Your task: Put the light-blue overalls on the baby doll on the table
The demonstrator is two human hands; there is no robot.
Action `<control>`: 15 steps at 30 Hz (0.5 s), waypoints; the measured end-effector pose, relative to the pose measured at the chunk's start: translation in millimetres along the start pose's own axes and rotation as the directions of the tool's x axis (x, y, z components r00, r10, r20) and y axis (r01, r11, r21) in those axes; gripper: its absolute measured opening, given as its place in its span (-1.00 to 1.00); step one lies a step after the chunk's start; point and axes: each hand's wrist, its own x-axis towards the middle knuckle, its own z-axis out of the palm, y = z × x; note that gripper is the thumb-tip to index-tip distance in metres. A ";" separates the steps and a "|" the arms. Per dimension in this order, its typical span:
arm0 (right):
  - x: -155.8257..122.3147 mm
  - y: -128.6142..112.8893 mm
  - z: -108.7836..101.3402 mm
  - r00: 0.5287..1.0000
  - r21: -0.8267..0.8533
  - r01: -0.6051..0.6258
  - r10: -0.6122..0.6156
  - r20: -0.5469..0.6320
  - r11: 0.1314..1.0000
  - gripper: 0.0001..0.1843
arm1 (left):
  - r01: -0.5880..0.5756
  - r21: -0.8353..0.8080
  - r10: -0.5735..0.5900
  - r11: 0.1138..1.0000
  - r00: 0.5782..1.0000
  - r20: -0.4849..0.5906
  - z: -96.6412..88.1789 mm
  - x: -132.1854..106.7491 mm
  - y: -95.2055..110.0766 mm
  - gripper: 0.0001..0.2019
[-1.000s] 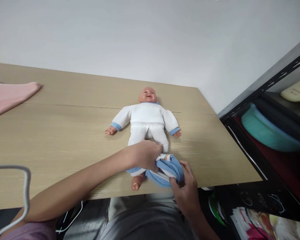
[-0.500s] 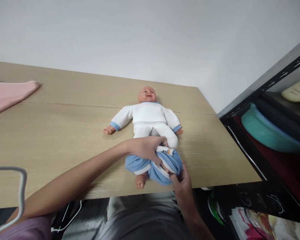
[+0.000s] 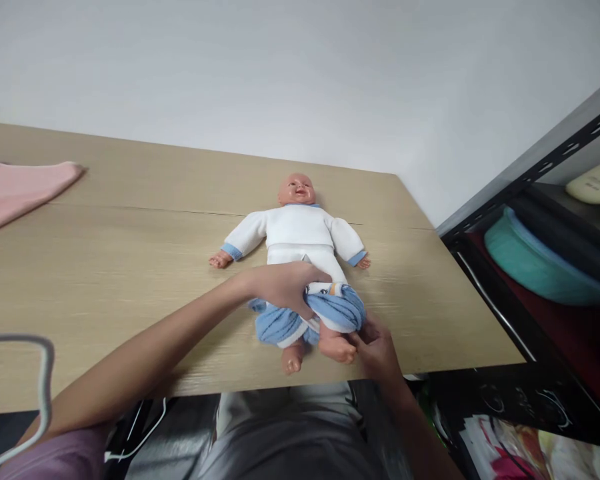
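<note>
A baby doll [image 3: 300, 227] in a white top with blue cuffs lies on its back, feet towards me. Blue and white pants [image 3: 336, 308] are bunched around its lower legs, and both bare feet stick out of the leg openings. My left hand [image 3: 287, 285] grips the pants at the waistband over the doll's leg; some of its fingers are hidden behind the cloth. At the right-hand cuff, my right hand [image 3: 376, 343] pinches the pants' edge beside the doll's foot [image 3: 337, 345].
The wooden table [image 3: 130, 267] ends close to my body. On its far left lies a pink cloth [image 3: 20, 190]. A black shelf at the right holds a teal basin [image 3: 540, 260] and a pale bottle [image 3: 595, 180]. A grey cable [image 3: 45, 380] curves in at the lower left.
The doll's foot on the right, hidden before, now shows outside the pants' cuff. My right hand has shifted slightly right. My left hand has moved a little up and left.
</note>
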 end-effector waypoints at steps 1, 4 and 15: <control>5.1 -5.6 -6.5 0.996 -0.034 -0.022 0.025 0.087 0.999 -0.52 | -0.009 -0.009 0.009 1.000 1.000 0.014 -2.3 -0.7 -0.3 -0.65; 17.6 -24.3 -25.4 0.963 -0.200 -0.039 0.090 0.255 0.979 -0.44 | 0.001 -0.014 0.000 1.000 0.999 0.051 -7.7 -3.8 -0.3 -0.59; 46.7 -44.9 -42.3 0.900 -0.366 0.122 0.053 0.434 0.923 -0.59 | -0.057 -0.196 0.092 0.979 0.981 0.172 -13.9 -3.5 -0.9 -0.59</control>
